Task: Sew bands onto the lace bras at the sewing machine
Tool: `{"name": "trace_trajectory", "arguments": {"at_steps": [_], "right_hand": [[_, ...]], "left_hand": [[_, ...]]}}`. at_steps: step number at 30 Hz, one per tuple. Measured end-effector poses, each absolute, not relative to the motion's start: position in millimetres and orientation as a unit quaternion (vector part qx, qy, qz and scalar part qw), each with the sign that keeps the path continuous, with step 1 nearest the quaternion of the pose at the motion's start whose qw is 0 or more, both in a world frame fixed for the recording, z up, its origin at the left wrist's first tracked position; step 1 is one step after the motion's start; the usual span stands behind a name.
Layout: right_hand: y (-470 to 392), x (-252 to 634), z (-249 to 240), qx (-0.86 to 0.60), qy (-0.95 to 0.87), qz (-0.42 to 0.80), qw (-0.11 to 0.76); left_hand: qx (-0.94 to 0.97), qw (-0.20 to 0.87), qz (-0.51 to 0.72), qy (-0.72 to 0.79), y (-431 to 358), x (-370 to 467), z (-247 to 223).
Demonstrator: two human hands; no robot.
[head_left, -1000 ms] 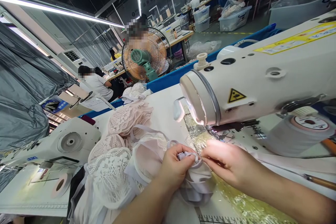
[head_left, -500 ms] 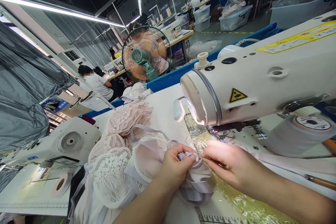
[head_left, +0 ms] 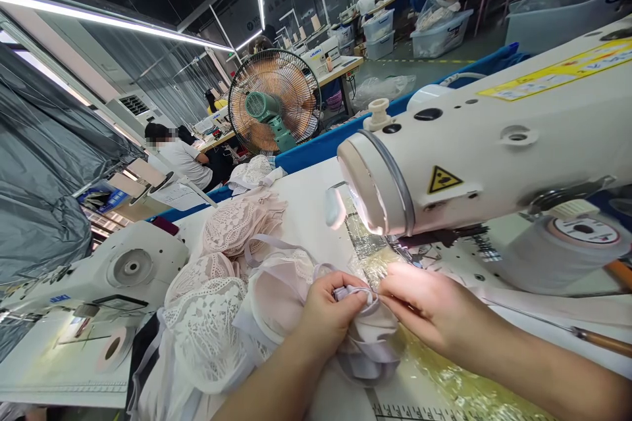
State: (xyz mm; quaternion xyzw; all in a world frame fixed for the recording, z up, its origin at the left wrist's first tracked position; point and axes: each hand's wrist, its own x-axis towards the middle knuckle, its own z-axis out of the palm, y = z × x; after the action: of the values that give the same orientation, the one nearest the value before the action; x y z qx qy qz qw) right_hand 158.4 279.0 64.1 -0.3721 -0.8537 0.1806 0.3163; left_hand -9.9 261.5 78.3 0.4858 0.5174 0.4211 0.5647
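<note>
"What's biggest there?"

"The white tabletop, reaching out to the left of the sewing machine. Next comes that machine: a cream arm with a rounded end, a yellow label along its top and a triangular warning sign on its side."

"After that?"

"A heap of lace bras, left of the machine, pinkish ones at the back and whiter ones closer. Then a shiny yellowish sheet, running from below the machine's rounded end toward the wearer."

"And the piece being handled?"

"The pale garment is on the near side of the machine, below its rounded end, with both hands at its upper part."

"How do the hands stand?"

"The left hand has a narrow grip, thumb and finger holding a folded lavender strap. The right hand, nearer the machine, is narrow too, thumb and fingertips pinching at that strap's other edge. Its fingers hide whatever finer bit lies between them."
</note>
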Motion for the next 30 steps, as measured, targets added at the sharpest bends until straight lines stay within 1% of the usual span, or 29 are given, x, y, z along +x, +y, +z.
{"name": "trace_trajectory", "arguments": {"at_steps": [7,13,18,23,30], "right_hand": [[278.4,156.8,59.6,-0.36,-0.85,0.161,0.348],[275.5,152.4,60.4,-0.38,-0.832,0.169,0.366],[277.4,153.8,61.4,-0.358,-0.844,0.163,0.364],[278.0,157.3,62.4,-0.349,-0.852,0.171,0.352],[278.8,157.0,61.6,-0.353,-0.856,0.162,0.343]], "left_hand": [[0.426,0.617,0.438,0.497,262.6,-12.8,73.6],[0.404,0.627,0.46,0.481,261.5,-9.3,78.6],[0.379,0.643,0.459,0.482,262.6,-8.6,78.4],[0.382,0.634,0.461,0.49,263.6,-8.3,78.7],[0.435,0.608,0.442,0.496,262.2,-10.3,75.3]]}}
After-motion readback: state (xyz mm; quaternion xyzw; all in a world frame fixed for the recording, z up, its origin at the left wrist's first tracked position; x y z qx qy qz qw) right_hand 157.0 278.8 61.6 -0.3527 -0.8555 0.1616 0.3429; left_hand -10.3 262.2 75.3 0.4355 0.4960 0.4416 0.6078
